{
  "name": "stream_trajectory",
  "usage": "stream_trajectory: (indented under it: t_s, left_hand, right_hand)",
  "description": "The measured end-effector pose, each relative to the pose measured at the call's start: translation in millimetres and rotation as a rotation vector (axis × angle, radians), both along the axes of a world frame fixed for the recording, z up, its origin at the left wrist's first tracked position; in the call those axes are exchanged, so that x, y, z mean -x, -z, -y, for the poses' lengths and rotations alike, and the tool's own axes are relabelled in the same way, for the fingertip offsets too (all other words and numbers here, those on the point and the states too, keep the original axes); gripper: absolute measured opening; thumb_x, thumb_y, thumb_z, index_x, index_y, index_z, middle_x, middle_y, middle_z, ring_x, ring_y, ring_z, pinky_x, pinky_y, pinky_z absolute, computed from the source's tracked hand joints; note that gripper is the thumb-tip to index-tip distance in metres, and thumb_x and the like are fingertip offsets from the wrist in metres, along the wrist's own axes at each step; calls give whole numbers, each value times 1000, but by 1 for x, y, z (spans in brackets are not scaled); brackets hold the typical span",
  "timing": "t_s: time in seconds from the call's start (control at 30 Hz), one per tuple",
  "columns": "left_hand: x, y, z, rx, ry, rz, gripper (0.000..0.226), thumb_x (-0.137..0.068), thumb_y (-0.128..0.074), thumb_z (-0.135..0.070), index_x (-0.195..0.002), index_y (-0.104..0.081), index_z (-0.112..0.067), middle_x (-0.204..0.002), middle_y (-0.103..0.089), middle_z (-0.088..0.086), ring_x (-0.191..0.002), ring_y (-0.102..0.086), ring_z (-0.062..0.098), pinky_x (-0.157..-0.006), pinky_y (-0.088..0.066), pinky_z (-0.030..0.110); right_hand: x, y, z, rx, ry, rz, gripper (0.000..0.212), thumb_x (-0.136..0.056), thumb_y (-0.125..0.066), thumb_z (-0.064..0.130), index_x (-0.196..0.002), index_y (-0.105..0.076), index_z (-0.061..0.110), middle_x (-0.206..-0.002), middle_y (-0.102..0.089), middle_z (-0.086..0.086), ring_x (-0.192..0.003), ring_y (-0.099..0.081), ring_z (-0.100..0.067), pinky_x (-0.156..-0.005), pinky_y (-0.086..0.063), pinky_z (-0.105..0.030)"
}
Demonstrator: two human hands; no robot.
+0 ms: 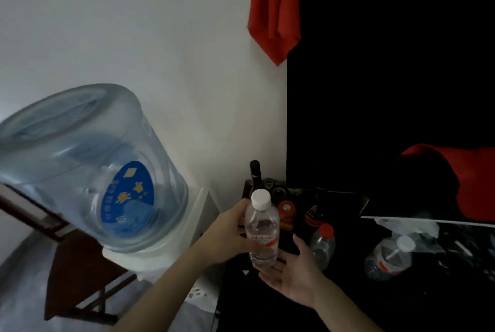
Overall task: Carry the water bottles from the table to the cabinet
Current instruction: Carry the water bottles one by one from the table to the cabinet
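While my left hand (227, 232) wraps the middle of the bottle (262, 235) at its label, fingers curled round the far side and thumb toward the neck, my right hand (292, 275) lies flat and palm-up just under the base. The right fingers are spread; they close on nothing. Whether the base actually touches the right palm I cannot tell, since the bottle hides the contact point.

Orientation: the bottle stands nearly upright. Its long axis runs vertically with a slight lean, white cap (261, 199) uppermost and pointing up and away from me, base downward toward the right palm. It appears to be full of clear water.

Position: the bottle is held in the air above the near left edge of the dark surface (348, 305), in front of the white wall (187, 90), with the water dispenser jug (88, 168) to its left.

Progress, as a judgement: this bottle is in transit or about to be set down. I cannot say whether the dark surface is the table or the cabinet. Two further clear bottles are present on it: a red-capped one (322, 246) standing just beyond the right hand, and a white-capped one (388, 259) lying tilted further right. If this surface is the table, those remain to be carried.
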State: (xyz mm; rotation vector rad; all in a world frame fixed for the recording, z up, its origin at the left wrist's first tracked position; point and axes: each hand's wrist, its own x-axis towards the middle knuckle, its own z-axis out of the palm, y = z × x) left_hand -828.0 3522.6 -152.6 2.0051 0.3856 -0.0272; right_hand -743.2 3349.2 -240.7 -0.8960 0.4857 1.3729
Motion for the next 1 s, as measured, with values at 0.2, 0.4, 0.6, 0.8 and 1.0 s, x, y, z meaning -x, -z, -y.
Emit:
stream_trajectory:
  t_s: [0.2, 0.4, 0.6, 0.8, 1.0]
  left_hand:
    - [-16, 53, -20, 57, -7, -16, 79, -66, -96, -20, -133, -54, -21, -122, -72, -9, -114, -70, 11, -97, -57, 30]
    - [-27, 99, -37, 73, -6, -35, 71, -67, -95, -18, -127, -58, -19, -116, -72, -16, -110, -69, 5, -88, -55, 18]
    - [-36, 145, -47, 85, -8, -46, 66, -67, -95, -18, -119, -56, -27, -110, -70, -27, -105, -67, -6, -82, -51, 9]
    - [-41, 187, -47, 77, 27, -45, 64, -70, -95, -25, -119, -54, -20, -116, -70, -8, -109, -67, -1, -87, -53, 14]
    - [-47, 203, -44, 112, 52, -80, 67, -72, -92, -31, -126, -52, -25, -123, -68, -11, -115, -65, -1, -95, -55, 23]
  right_hand:
    - [-18, 40, -19, 56, 121, -90, 75, -97, -37, 61, -125, -60, -4, -119, -66, -33, -121, -58, -43, -110, -41, -46]
    - [-29, 76, -38, 124, 202, -74, 67, -100, -35, 57, -126, -58, 0, -127, -62, -25, -120, -57, -38, -107, -42, -49]
    - [-27, 112, -43, 220, 313, 13, 59, -106, -34, 44, -136, -52, -4, -121, -62, -20, -133, -48, -34, -106, -39, -45]
    - [-21, 123, -46, 336, 284, 139, 49, -107, -36, 36, -134, -54, -1, -141, -54, -19, -134, -48, -31, -105, -42, -45]
    - [-11, 112, -46, 389, 217, 241, 43, -107, -38, 30, -136, -53, 2, -141, -55, -15, -132, -50, -28, -102, -44, -43]
